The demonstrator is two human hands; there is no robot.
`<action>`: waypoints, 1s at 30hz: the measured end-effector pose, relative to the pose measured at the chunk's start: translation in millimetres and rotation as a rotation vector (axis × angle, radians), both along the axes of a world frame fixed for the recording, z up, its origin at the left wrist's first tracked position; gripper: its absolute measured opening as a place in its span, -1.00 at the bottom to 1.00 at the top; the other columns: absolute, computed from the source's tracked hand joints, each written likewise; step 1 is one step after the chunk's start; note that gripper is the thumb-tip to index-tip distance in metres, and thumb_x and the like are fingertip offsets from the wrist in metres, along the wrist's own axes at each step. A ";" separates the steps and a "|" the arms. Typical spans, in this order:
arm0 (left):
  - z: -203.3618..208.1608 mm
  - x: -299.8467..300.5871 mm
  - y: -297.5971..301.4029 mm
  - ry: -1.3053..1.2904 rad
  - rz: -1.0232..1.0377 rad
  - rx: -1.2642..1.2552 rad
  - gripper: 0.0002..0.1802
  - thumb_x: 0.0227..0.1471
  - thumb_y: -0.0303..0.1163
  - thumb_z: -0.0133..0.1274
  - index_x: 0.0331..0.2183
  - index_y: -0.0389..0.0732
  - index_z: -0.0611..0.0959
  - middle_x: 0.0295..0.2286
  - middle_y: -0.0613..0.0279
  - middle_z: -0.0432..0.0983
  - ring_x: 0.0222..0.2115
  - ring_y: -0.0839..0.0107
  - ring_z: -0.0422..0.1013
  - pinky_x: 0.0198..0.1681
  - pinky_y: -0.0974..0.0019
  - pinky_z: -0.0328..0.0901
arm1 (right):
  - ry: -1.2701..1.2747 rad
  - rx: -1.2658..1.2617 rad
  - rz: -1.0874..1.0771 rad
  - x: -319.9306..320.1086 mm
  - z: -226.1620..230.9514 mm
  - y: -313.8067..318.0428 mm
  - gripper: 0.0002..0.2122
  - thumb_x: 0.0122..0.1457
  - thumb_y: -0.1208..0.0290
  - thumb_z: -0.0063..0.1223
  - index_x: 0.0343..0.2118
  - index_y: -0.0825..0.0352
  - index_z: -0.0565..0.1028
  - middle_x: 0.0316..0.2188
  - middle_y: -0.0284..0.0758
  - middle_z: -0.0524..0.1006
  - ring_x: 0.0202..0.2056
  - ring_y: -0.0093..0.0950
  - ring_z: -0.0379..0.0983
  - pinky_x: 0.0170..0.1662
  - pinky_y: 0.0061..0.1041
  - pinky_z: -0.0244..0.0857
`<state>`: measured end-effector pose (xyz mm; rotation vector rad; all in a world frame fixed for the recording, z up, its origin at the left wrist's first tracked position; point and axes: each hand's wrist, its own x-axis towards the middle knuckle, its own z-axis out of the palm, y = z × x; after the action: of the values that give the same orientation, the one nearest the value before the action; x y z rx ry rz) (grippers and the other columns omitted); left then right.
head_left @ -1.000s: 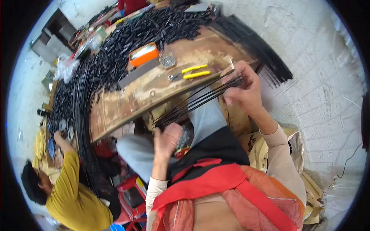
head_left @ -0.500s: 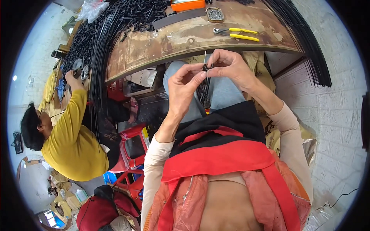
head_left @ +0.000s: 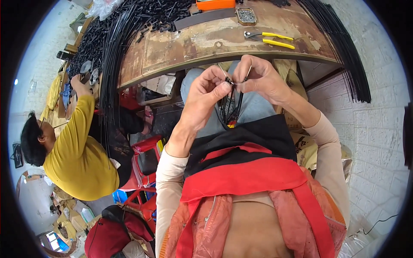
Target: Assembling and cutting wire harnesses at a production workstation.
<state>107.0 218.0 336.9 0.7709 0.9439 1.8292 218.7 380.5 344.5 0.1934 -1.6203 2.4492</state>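
Note:
In front of my lap, my left hand (head_left: 202, 94) pinches a small black part (head_left: 228, 80) between thumb and fingers. A thin pale wire (head_left: 223, 69) sticks up out of that grip. Just to the right, my right hand (head_left: 264, 81) is closed in a pinch on a second thin end (head_left: 249, 71), which looks like the same wire. A fine strand runs across the small gap between the fingertips. Below the hands hangs a bundle of thin black rods (head_left: 228, 111) between my knees. What lies inside the finger grips is partly hidden.
Beyond my hands is a worn wooden table (head_left: 172, 56) with yellow-handled pliers (head_left: 271, 38), a dish of small metal bits (head_left: 246, 16) and an orange box (head_left: 215, 4). Black parts (head_left: 150, 17) and rods (head_left: 357, 73) lie there. A co-worker (head_left: 79, 167) sits left.
My hands have drawn slightly apart, and the two upright thin ends now lean away from each other. The view has shifted a little.

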 end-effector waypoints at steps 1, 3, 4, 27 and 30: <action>2.6 -3.4 0.9 -0.005 -0.059 0.021 -0.84 0.06 -0.51 0.16 -0.35 -0.25 0.48 -0.40 0.33 0.46 -0.38 0.56 0.41 -0.27 0.43 0.36 | -0.006 -0.039 0.052 1.2 5.1 2.2 -0.81 -0.01 0.67 0.22 -0.45 0.30 0.40 -0.41 -0.37 0.49 -0.30 -0.55 0.43 -0.17 -0.56 0.31; 8.1 -0.5 -0.8 0.004 -0.045 0.010 -0.86 0.05 -0.56 0.14 -0.34 -0.28 0.48 -0.38 0.29 0.46 -0.34 0.50 0.43 -0.24 0.35 0.40 | -0.042 -0.054 0.058 3.5 5.8 2.3 -0.81 -0.02 0.69 0.22 -0.44 0.31 0.40 -0.41 -0.35 0.50 -0.31 -0.55 0.44 -0.19 -0.56 0.32; 9.9 0.2 -1.2 0.007 -0.016 -0.012 -0.87 0.03 -0.61 0.12 -0.34 -0.31 0.49 -0.35 0.24 0.46 -0.30 0.45 0.45 -0.20 0.28 0.44 | -0.084 -0.081 0.077 2.4 4.2 3.0 -0.80 -0.03 0.70 0.22 -0.44 0.32 0.41 -0.40 -0.34 0.51 -0.31 -0.54 0.46 -0.20 -0.55 0.34; -35.8 -37.0 66.4 0.129 0.020 -0.228 -0.93 0.05 -0.58 0.11 -0.37 -0.36 0.55 -0.31 0.13 0.54 -0.19 0.18 0.51 -0.21 0.22 0.43 | -0.280 1.487 -1.169 -98.9 -70.3 337.5 -0.78 0.07 0.45 0.12 -0.33 0.38 0.31 -0.37 -0.08 0.45 -0.26 -0.02 0.42 -0.21 -0.14 0.31; -30.9 -32.4 69.0 0.147 0.015 -0.228 -0.93 0.05 -0.57 0.12 -0.38 -0.36 0.55 -0.30 0.13 0.54 -0.17 0.17 0.51 -0.20 0.22 0.43 | -0.242 1.701 -1.180 -97.1 -79.5 353.7 -0.80 0.11 0.47 0.12 -0.27 0.35 0.35 -0.41 -0.24 0.47 -0.34 -0.36 0.46 -0.26 -0.42 0.34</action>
<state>74.6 287.0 305.9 0.7643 1.2327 1.6586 121.7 734.3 264.9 -0.6413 -2.3314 -0.0273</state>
